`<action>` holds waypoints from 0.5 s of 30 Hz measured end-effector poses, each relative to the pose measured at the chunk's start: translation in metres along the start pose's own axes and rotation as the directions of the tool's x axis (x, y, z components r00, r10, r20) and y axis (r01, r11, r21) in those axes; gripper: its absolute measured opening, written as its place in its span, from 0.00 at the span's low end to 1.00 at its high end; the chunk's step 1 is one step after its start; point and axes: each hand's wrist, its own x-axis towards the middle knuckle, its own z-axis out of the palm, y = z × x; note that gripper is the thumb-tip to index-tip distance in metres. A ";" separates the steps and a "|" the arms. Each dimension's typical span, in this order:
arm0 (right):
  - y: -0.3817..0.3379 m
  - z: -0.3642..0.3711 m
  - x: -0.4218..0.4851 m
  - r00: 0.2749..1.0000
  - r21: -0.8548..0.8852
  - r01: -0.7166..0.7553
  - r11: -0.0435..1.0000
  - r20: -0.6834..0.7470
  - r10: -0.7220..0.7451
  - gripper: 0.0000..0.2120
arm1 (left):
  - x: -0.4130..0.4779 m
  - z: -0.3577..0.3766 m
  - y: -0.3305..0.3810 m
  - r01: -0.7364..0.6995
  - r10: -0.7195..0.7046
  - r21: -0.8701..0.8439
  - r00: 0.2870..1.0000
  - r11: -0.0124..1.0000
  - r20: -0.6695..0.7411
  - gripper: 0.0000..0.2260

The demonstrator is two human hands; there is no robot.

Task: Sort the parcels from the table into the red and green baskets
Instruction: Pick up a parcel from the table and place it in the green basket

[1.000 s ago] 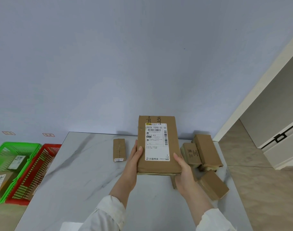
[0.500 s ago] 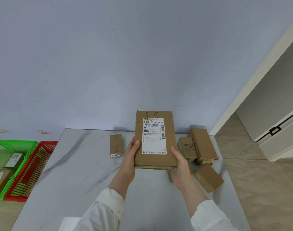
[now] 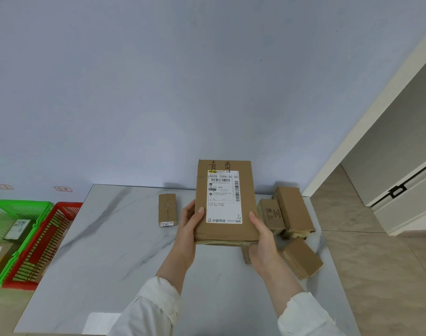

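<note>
Head view is showing a flat labelled parcel (image 3: 225,202) being held up over the middle of the tabletop (image 3: 115,238). Its label is facing the camera, probably so the address can be read before a basket is chosen. The left grip (image 3: 188,224) is clasping its 9 o'clock edge and the right grip (image 3: 261,235) its 3 o'clock edge, sharing the weight. A small parcel (image 3: 167,209) is lying at 10 o'clock, and a cluster of parcels (image 3: 293,209) is waiting at 3 o'clock. The green basket (image 3: 20,204) and red basket (image 3: 68,204) are sitting beyond the tabletop at 9 o'clock.

Matt cardboard parcel (image 3: 225,202), glossy marble-look table (image 3: 115,238), plastic baskets (image 3: 25,238).
</note>
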 end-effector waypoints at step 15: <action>0.086 0.092 -0.014 0.939 -0.149 -0.243 0.959 0.211 0.271 0.21 | -0.079 -0.122 0.006 -0.097 0.075 -0.048 0.937 0.994 -0.340 0.25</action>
